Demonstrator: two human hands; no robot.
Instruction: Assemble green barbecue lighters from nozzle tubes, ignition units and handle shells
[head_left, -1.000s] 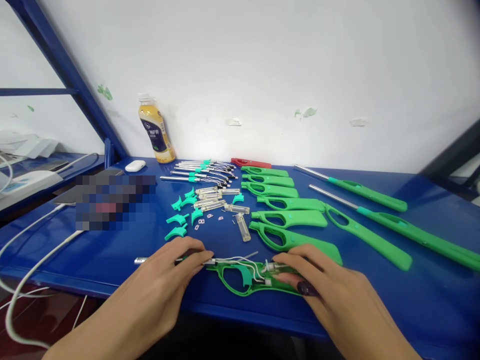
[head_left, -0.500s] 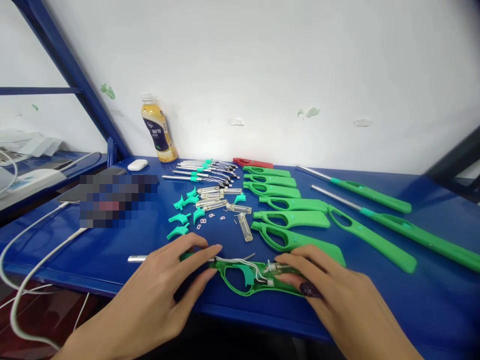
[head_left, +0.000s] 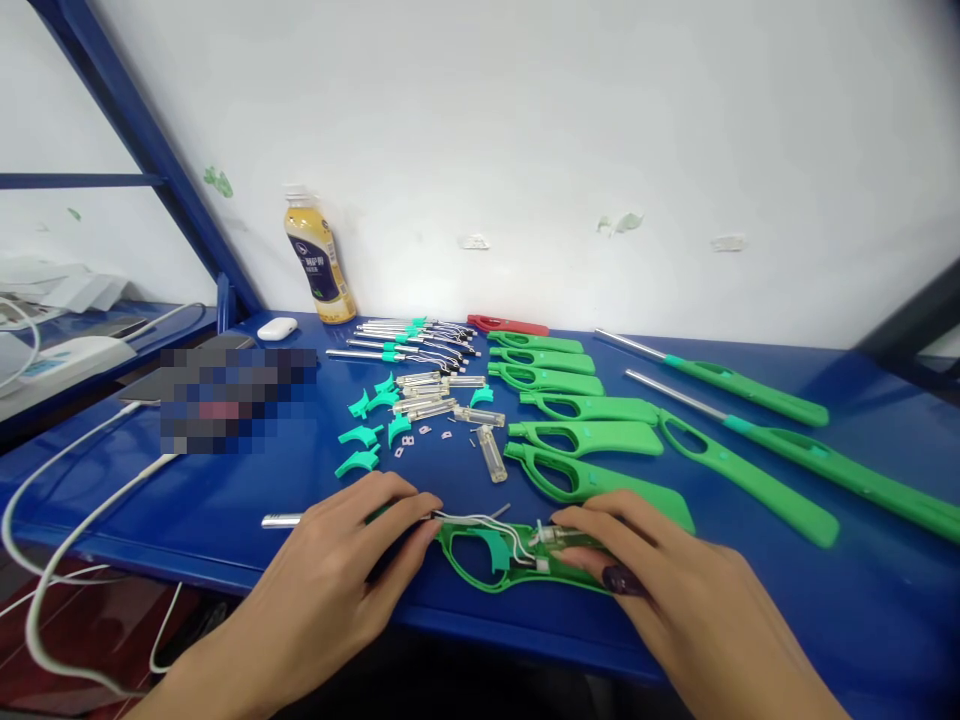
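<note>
An opened green long-reach lighter (head_left: 471, 580) lies low in front of me at the table's front edge, its inside facing up. White wires (head_left: 517, 540) and a teal trigger (head_left: 496, 552) show in its shell. My left hand (head_left: 337, 565) pinches the front end, where the metal tube (head_left: 280, 521) sticks out to the left; the fingers hide the joint. At the handle end, my right hand (head_left: 652, 570) grips the shell with thumb and fingers around a clear fuel tank (head_left: 553, 535), partly covered.
Beyond my hands lie several green handle shells (head_left: 600, 485), a red one (head_left: 506, 325), teal triggers (head_left: 357, 461), clear tanks (head_left: 491, 455) and wired metal tubes (head_left: 367, 355). Two tubed lighters (head_left: 825, 455) lie at right. A yellow bottle (head_left: 319, 260) stands against the wall; white cables (head_left: 45, 590) hang at left.
My left hand and the metal tube have shifted very slightly right, and the whole view has drifted a little. Both hands keep their hold on the lighter.
</note>
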